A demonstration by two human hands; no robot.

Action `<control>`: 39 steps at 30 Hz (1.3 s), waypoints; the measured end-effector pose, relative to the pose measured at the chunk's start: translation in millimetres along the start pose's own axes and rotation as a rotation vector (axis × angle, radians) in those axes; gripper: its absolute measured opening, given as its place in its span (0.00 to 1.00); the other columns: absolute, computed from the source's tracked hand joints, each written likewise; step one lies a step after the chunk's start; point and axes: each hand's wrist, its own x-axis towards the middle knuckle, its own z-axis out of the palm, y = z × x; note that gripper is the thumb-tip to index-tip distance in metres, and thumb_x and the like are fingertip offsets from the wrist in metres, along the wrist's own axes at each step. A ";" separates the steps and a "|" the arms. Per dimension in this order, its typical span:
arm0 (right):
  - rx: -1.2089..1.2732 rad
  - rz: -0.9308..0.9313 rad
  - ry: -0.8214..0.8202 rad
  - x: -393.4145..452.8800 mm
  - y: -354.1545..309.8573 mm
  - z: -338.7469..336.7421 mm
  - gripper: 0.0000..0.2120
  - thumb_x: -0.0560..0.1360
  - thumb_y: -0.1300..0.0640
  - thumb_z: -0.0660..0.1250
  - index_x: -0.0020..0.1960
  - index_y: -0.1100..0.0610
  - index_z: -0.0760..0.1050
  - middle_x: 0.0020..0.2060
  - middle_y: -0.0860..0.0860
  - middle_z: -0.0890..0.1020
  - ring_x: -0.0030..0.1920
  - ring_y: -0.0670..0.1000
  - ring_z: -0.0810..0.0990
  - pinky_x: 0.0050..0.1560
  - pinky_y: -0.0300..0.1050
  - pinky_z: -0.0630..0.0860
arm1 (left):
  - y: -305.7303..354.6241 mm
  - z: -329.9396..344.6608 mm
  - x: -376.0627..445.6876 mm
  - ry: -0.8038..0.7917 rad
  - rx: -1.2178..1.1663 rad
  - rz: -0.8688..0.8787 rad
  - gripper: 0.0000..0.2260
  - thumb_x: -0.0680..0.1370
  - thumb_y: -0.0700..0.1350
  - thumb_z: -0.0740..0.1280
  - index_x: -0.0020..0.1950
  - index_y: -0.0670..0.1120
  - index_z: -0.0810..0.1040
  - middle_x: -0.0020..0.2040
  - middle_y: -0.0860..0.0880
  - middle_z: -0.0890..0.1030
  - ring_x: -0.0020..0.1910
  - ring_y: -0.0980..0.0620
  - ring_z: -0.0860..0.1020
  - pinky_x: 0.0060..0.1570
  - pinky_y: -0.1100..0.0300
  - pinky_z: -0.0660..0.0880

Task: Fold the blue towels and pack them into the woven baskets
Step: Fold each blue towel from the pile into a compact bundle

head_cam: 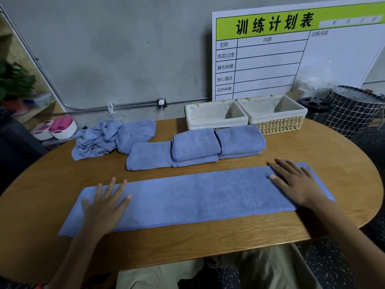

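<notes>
A long blue towel (193, 195), folded into a narrow strip, lies across the front of the wooden table (260, 228). My left hand (106, 202) presses flat on its left end with fingers spread. My right hand (295, 182) lies flat on its right end. Behind the strip sit folded blue towels: a single one (150, 155), a stack of two (195, 148) and another stack (241, 140). A crumpled heap of blue towels (108, 137) lies at the back left. Two lined woven baskets (216, 116) (275, 113) stand at the back of the table with nothing visible inside.
A white planning board (291, 53) leans on the grey wall behind the baskets. A checked hamper (354, 109) and a dark round bin (314, 107) stand right of the table. Pink and white containers (56, 127) sit at the left, below a plant (14, 80).
</notes>
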 end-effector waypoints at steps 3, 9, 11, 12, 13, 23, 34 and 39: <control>-0.013 0.051 -0.010 1.8 21.8 -4.7 0.42 0.67 0.24 0.31 0.78 0.35 0.47 0.80 0.42 0.49 0.80 0.47 0.45 0.77 0.56 0.47 | -19.6 -3.0 -5.1 0.017 0.038 -0.027 0.35 0.73 0.69 0.38 0.80 0.63 0.42 0.82 0.55 0.43 0.81 0.45 0.45 0.74 0.35 0.51; -0.004 0.061 0.000 3.5 28.7 -6.1 0.41 0.68 0.24 0.30 0.79 0.35 0.48 0.80 0.43 0.50 0.80 0.48 0.46 0.76 0.58 0.47 | -39.4 -4.8 -12.5 0.047 -0.064 -0.073 0.28 0.81 0.64 0.45 0.81 0.61 0.49 0.83 0.53 0.47 0.81 0.46 0.46 0.76 0.37 0.49; -0.029 0.068 0.014 1.9 26.9 -9.1 0.42 0.69 0.25 0.29 0.79 0.37 0.48 0.80 0.43 0.50 0.80 0.49 0.45 0.77 0.59 0.45 | -38.2 -7.8 -16.3 0.103 -0.123 -0.087 0.27 0.82 0.62 0.47 0.81 0.59 0.56 0.82 0.51 0.52 0.81 0.46 0.49 0.76 0.37 0.49; -0.060 0.065 0.034 1.0 23.3 -10.1 0.41 0.70 0.26 0.29 0.79 0.37 0.48 0.80 0.44 0.49 0.80 0.50 0.45 0.77 0.60 0.44 | -34.4 -9.4 -17.9 0.151 -0.142 -0.073 0.26 0.83 0.60 0.48 0.80 0.57 0.60 0.82 0.50 0.54 0.81 0.46 0.50 0.75 0.37 0.49; -0.080 0.051 0.064 -0.1 16.6 -10.7 0.40 0.70 0.27 0.29 0.79 0.38 0.48 0.80 0.44 0.49 0.80 0.50 0.44 0.77 0.60 0.43 | -28.1 -10.8 -19.3 0.225 -0.163 -0.034 0.24 0.84 0.58 0.50 0.79 0.55 0.63 0.82 0.49 0.57 0.81 0.46 0.52 0.75 0.38 0.49; 0.047 -0.070 0.016 7.0 -30.6 6.6 0.42 0.68 0.25 0.30 0.79 0.36 0.50 0.80 0.42 0.50 0.80 0.47 0.45 0.77 0.54 0.44 | -16.5 9.9 -15.8 0.213 -0.142 0.126 0.37 0.76 0.70 0.42 0.77 0.54 0.68 0.79 0.46 0.63 0.77 0.39 0.62 0.70 0.33 0.61; 0.046 -0.073 0.013 8.7 -26.5 4.7 0.43 0.68 0.24 0.30 0.79 0.37 0.50 0.80 0.43 0.50 0.80 0.48 0.44 0.77 0.54 0.43 | -35.1 -5.5 -41.2 0.343 -0.544 0.082 0.23 0.84 0.55 0.54 0.77 0.47 0.67 0.81 0.46 0.58 0.79 0.45 0.57 0.75 0.45 0.56; 0.040 -0.070 0.012 8.6 -27.3 4.0 0.43 0.68 0.25 0.31 0.79 0.38 0.51 0.80 0.43 0.51 0.80 0.48 0.45 0.77 0.54 0.43 | -49.0 2.3 -37.3 0.214 -0.266 0.129 0.32 0.82 0.66 0.45 0.82 0.52 0.55 0.82 0.45 0.51 0.81 0.43 0.49 0.75 0.38 0.54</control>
